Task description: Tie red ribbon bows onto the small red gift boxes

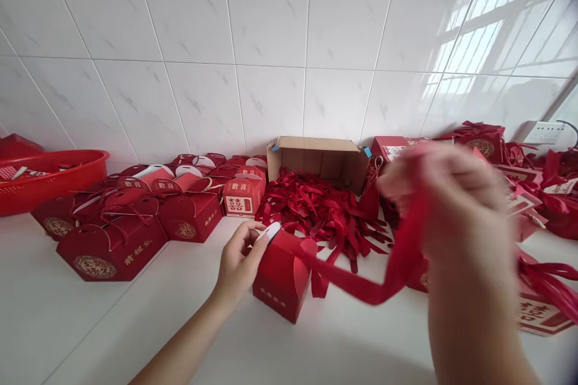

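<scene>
In the head view a small red gift box (280,277) with gold lettering stands on the white surface in front of me. My left hand (244,252) is closed on its upper left edge, fingers and thumb pinching the top flap, where a white patch shows. A red ribbon (356,283) runs from the top of this box in a slack loop up to my right hand (451,192). That hand is raised to the right of the box, closed round the ribbon and blurred by motion. Another end of ribbon hangs down at the box's right side.
Behind the box a pile of red ribbons (320,210) spills from a cardboard carton (316,147) lying against the tiled wall. Several red gift boxes (117,246) stand at the left, near a red plastic basket (85,159). More ribboned boxes (542,307) crowd the right side.
</scene>
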{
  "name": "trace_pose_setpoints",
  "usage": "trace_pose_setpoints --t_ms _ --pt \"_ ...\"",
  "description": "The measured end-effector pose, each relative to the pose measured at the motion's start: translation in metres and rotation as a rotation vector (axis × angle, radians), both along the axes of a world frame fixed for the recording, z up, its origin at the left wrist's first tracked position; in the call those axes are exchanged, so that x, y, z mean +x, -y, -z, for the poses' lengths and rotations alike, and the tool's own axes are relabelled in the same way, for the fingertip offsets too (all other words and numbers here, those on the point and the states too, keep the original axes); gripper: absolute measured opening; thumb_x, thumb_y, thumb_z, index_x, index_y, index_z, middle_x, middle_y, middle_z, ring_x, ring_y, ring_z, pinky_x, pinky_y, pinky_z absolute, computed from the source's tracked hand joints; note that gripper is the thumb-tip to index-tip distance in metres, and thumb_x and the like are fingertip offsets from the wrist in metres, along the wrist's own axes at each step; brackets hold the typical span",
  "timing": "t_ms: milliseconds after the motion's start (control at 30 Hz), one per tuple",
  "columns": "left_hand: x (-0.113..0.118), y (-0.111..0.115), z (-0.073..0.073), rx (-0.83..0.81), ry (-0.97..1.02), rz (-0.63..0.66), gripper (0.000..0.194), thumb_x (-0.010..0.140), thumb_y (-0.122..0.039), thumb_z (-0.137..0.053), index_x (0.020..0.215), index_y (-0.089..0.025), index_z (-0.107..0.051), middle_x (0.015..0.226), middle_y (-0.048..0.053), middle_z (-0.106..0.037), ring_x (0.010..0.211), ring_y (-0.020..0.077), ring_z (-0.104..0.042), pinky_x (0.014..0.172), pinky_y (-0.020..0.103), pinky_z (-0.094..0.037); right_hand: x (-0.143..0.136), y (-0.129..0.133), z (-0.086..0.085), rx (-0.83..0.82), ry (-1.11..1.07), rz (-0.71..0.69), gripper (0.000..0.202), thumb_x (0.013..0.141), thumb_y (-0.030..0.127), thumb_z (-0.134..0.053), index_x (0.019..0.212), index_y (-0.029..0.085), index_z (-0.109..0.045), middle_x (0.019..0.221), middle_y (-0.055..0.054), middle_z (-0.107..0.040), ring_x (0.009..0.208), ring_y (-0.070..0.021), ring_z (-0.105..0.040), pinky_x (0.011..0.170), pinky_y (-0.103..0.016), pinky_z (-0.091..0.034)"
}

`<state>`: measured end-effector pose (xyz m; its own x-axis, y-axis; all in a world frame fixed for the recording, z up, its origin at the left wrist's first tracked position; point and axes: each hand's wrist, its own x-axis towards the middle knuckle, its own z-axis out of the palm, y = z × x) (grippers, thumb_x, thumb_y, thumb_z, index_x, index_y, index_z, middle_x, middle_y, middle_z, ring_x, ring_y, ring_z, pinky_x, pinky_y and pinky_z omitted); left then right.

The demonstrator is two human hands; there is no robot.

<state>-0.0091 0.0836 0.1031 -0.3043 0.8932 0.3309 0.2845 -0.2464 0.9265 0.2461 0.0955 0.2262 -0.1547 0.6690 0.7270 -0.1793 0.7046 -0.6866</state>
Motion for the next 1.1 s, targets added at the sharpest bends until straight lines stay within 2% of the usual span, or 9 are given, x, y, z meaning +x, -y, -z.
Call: trace_pose_setpoints --t_ms 67,133,233,333,567,700,800,900,1100 --pt "-0.001 -0.001 -0.002 -0.077 0.220 0.078 0.016 0.078 -0.031 -0.057 0.090 -0.022 -0.053 0.079 -0.002 -0.058 0.070 0.0134 -0.053 0.061 0.023 -0.040 -0.032 -0.014 0.013 -0.159 0.214 -0.167 0.013 0.085 0.032 -0.060 0.095 0.023 -0.059 0.064 0.003 -0.052 0.053 -0.0090 -0.045 0.048 -0.023 -0.036" --pt "-0.002 -0.001 -0.004 -0.125 0.396 0.157 0.016 0.074 -0.027 -0.055 0.088 -0.021 -0.052 0.076 -0.003 -0.058 0.064 0.0122 -0.052 0.057 0.022 -0.038 -0.059 -0.029 0.031 -0.288 0.444 -0.328 0.016 0.085 0.032 -0.057 0.096 0.023 -0.050 0.059 0.006 -0.049 0.047 -0.0073 -0.037 0.043 -0.021 -0.029" --pt "-0.003 0.001 -0.004 -0.150 0.498 0.223 0.020 0.069 -0.024 -0.055 0.089 -0.021 -0.051 0.072 -0.003 -0.055 0.060 0.0115 -0.049 0.054 0.022 -0.035 -0.085 -0.044 0.058 -0.294 0.620 -0.334 0.015 0.084 0.029 -0.056 0.084 0.022 -0.043 0.059 0.007 -0.047 0.051 -0.0076 -0.036 0.046 -0.021 -0.030" --pt "-0.003 0.002 -0.002 -0.165 0.503 0.258 0.026 0.067 -0.024 -0.057 0.092 -0.022 -0.051 0.073 -0.003 -0.054 0.061 0.0116 -0.048 0.053 0.022 -0.034 -0.096 -0.049 0.075 -0.240 0.652 -0.288 0.018 0.081 0.026 -0.058 0.077 0.021 -0.041 0.066 0.005 -0.048 0.060 -0.0092 -0.042 0.054 -0.022 -0.034" --pt "0.000 0.003 -0.002 -0.146 0.428 0.383 0.019 0.072 -0.025 -0.057 0.089 -0.022 -0.051 0.075 -0.004 -0.048 0.064 0.0097 -0.041 0.055 0.021 -0.032 -0.101 -0.047 0.078 -0.256 0.583 -0.433 0.019 0.081 0.025 -0.057 0.074 0.020 -0.040 0.070 0.004 -0.051 0.066 -0.0108 -0.048 0.061 -0.024 -0.038" --pt "0.001 0.005 -0.003 -0.139 0.383 0.416 0.014 0.079 -0.032 -0.055 0.086 -0.021 -0.051 0.075 -0.003 -0.047 0.065 0.0105 -0.041 0.057 0.022 -0.032 -0.101 -0.049 0.079 -0.235 0.563 -0.505 0.019 0.082 0.023 -0.057 0.074 0.019 -0.040 0.071 0.004 -0.048 0.065 -0.0095 -0.044 0.061 -0.023 -0.038" --pt "0.001 0.006 -0.002 -0.151 0.411 0.449 0.015 0.082 -0.036 -0.052 0.086 -0.021 -0.051 0.070 -0.003 -0.044 0.059 0.0099 -0.040 0.055 0.022 -0.032 -0.099 -0.052 0.079 -0.207 0.536 -0.603 0.024 0.083 0.031 -0.059 0.075 0.019 -0.040 0.072 0.004 -0.047 0.067 -0.0092 -0.043 0.062 -0.022 -0.038" --pt "0.000 0.005 -0.001 -0.154 0.438 0.489 0.016 0.084 -0.037 -0.049 0.086 -0.021 -0.052 0.065 -0.004 -0.041 0.053 0.0090 -0.038 0.053 0.023 -0.033 -0.098 -0.055 0.077 -0.209 0.550 -0.646 0.031 0.082 0.039 -0.062 0.074 0.018 -0.040 0.072 0.003 -0.047 0.067 -0.0090 -0.043 0.063 -0.022 -0.038" --pt "0.002 0.005 -0.002 -0.167 0.417 0.492 0.016 0.086 -0.035 -0.046 0.080 -0.020 -0.049 0.064 -0.004 -0.042 0.052 0.0090 -0.040 0.051 0.022 -0.031 -0.098 -0.059 0.080 -0.256 0.553 -0.715 0.032 0.080 0.040 -0.064 0.075 0.018 -0.042 0.073 0.002 -0.053 0.067 -0.0094 -0.048 0.064 -0.023 -0.041"
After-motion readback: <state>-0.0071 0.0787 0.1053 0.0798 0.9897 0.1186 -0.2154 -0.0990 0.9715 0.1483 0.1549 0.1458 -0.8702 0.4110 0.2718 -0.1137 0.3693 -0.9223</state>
